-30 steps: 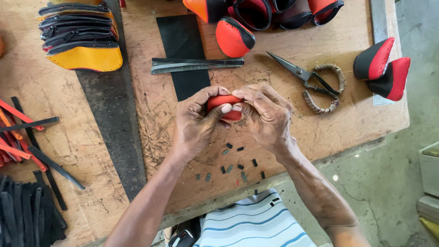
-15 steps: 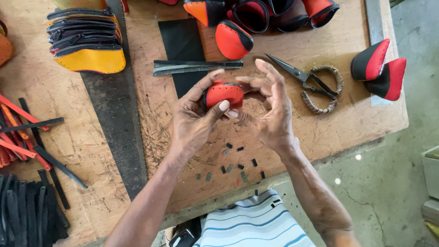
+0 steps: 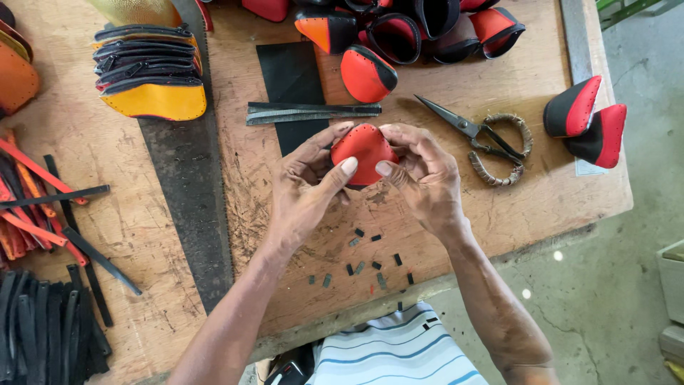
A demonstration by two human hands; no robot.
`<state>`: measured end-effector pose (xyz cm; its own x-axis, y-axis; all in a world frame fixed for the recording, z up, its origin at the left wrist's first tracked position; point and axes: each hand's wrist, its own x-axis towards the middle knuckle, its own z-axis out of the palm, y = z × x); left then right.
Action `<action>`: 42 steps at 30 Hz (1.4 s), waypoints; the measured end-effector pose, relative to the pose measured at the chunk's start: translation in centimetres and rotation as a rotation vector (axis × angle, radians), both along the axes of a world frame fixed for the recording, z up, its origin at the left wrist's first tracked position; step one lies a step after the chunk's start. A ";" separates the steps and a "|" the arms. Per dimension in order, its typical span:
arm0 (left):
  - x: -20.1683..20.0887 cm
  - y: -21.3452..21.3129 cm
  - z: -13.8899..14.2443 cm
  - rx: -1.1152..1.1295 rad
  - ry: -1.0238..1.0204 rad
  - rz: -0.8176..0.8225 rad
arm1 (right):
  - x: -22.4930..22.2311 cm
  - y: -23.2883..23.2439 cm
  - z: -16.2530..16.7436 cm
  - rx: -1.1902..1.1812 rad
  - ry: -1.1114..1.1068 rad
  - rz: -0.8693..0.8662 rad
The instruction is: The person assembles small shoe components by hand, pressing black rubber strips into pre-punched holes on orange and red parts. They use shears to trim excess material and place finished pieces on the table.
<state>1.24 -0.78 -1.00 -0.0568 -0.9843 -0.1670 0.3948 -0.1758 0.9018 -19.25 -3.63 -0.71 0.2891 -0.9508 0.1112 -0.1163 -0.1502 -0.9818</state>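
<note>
Workbench: the worn wooden bench (image 3: 499,199) fills most of the view; its far edge and left side run out of frame, so the goods along the top are cut off.
Dark strip: a long black band (image 3: 187,207) lies across the bench from top to bottom, its upper end hidden under the stacked pieces.
Pile at top: red, orange and black leather uppers (image 3: 399,28) are heaped at the far edge, several cropped by the frame.
Stack at left: flat shaped pieces (image 3: 149,71), dark ones over a yellow one, sit left of the dark strip.
Black sheet: a black rectangle (image 3: 292,78) lies beyond the hands, with a bundle of thin dark strips (image 3: 313,113) across it; its near end is hidden by the left hand.
Straps: red and black straps (image 3: 43,214) spread along the left edge, partly out of view.
Scissors: scissors with cord-wrapped handles (image 3: 484,139) lie just right of the right hand.
Pair at right: two red-and-black pieces (image 3: 588,121) stand near the right edge.
Scraps: small dark offcuts (image 3: 363,260) are scattered below the wrists.
Red piece: a rounded red leather piece (image 3: 363,153) is held above the bench, between both hands; its underside cannot be seen.
Left hand: the left hand (image 3: 306,189) is closed on the piece, thumb pressed on its front.
Right hand: the right hand (image 3: 420,171) grips the other side, thumb beside the left thumb, fingers curled behind.
</note>
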 end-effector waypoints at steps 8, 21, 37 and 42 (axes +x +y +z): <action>1.7 0.4 0.9 -0.595 -0.668 0.057 | -0.7 0.0 1.0 0.065 0.009 0.022; 1.0 0.0 1.6 -0.581 -0.713 -0.068 | -0.7 0.1 0.9 0.124 -0.011 0.010; 0.2 1.3 1.9 -0.640 -0.560 0.124 | 0.9 3.0 2.5 -0.167 0.149 -0.106; -0.3 1.8 1.4 -0.472 -0.344 0.038 | 1.3 3.1 2.3 -0.191 0.131 -0.085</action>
